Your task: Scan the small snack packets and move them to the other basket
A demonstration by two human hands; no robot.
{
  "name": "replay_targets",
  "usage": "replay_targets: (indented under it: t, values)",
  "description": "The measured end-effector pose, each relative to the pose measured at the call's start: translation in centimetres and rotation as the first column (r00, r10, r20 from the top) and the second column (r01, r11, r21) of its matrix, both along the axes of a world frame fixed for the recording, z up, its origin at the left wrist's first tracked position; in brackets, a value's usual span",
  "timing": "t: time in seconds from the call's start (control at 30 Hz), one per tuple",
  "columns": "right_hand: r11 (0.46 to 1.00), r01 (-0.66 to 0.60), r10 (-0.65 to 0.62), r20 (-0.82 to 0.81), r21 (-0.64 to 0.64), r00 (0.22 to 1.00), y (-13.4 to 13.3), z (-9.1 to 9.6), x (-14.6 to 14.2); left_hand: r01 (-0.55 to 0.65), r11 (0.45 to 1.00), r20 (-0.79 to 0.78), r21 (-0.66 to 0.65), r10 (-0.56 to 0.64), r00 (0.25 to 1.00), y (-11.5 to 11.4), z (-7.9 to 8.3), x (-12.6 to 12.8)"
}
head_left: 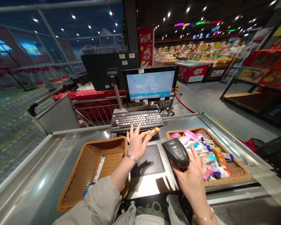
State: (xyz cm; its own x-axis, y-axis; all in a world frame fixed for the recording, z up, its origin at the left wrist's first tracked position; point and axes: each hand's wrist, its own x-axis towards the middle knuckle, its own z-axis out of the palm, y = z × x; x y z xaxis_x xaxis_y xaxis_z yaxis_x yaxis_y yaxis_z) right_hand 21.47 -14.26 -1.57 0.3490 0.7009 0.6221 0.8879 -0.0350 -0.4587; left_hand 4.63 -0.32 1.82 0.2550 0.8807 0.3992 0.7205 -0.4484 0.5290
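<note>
My left hand (138, 143) pinches a small yellow-and-red wrapped snack (152, 132) between thumb and forefinger, its other fingers stretched over the front edge of the keyboard (137, 120). In my right hand (193, 172) is a black handheld barcode scanner (176, 152), its head pointing up and left towards the snack. On the right, a wicker basket (242, 175) holds a pile of small packets in pink, blue, orange and white. The wicker basket (72, 175) on the left has a slim white-and-blue stick packet (99, 168) in it; my left sleeve covers part of that basket.
A lit checkout screen (151, 82) stands behind the keyboard, beside a second monitor (110, 70) seen from its back. A dark flat panel (148, 160) is set in the metal counter (41, 167) between the baskets. Shopping carts (98, 109) stand beyond.
</note>
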Motion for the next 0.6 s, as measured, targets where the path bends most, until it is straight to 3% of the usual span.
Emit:
replay_targets:
  t: [0.27,0.6]
  values:
    - [0.992,0.126,-0.126,-0.031,0.014,0.992,-2.4,-0.7,2.4,0.154,0.976,-0.136,0.152,-0.134,0.982,0.7,0.7,2.1]
    - [0.953,0.303,-0.299,-0.114,0.017,0.947,-3.7,-0.7,4.2,0.401,0.896,-0.272,0.19,-0.344,0.899,1.7,-0.1,5.7]
